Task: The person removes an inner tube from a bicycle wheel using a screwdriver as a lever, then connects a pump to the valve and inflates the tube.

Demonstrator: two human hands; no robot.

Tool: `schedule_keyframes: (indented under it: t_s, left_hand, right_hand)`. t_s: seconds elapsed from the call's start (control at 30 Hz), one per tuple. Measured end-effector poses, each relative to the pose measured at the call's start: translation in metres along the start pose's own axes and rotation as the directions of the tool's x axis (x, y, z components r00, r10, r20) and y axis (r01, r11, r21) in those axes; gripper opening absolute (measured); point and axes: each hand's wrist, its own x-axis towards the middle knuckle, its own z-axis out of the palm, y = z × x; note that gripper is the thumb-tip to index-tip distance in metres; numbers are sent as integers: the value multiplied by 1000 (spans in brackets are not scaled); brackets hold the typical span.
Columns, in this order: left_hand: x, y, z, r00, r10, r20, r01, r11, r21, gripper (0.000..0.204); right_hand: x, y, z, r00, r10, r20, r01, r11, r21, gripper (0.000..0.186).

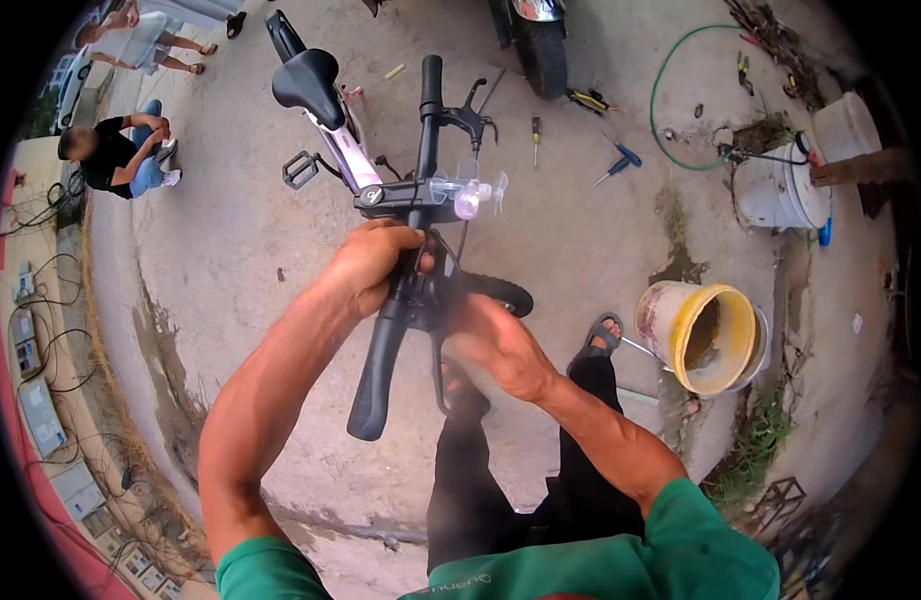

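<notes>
A small bicycle with a black saddle (306, 85) and a pale pink frame (353, 160) stands before me, its handlebar (386, 350) running from far to near. My left hand (373, 262) is closed around the bar between the stem (406, 197) and the near grip. My right hand (499, 340) is at the near brake lever's mount, its fingers smeared by motion; anything in them is hidden. The near brake lever (441, 375) hangs below it. A clear and lilac plastic ornament (468, 201) sits by the stem. Behind my right hand shows the front wheel (508, 292).
Screwdrivers (537, 140), a blue-handled tool (621, 165) and pliers (589, 100) lie on the concrete beyond the bicycle. A yellow-rimmed bucket (671, 325) lies tipped at right, near my foot. A person (121, 155) crouches at far left; another (146, 40) is behind.
</notes>
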Motion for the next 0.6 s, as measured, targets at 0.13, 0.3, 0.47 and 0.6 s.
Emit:
schedule_keyframes:
  t_s: [0.13,0.3,0.47,0.6]
  left_hand:
    - [1,0,33,1000,15,-22,-15,1000,0,18]
    - [45,-18,89,987,154,45,-149,983,-105,19]
    - [88,-29,135,983,167,80,-149,971,-188,20]
    - [124,-28,173,994,105,29,-100,985,-139,22]
  right_hand:
    - [-2,-17,10,985,123,-117,-81,945,317,58]
    - [2,-28,-22,935,197,-294,-31,874,486,44]
    - [-13,-57,-52,876,339,-343,-202,904,376,33]
    - [-18,-83,-68,841,450,-301,-199,774,601,27]
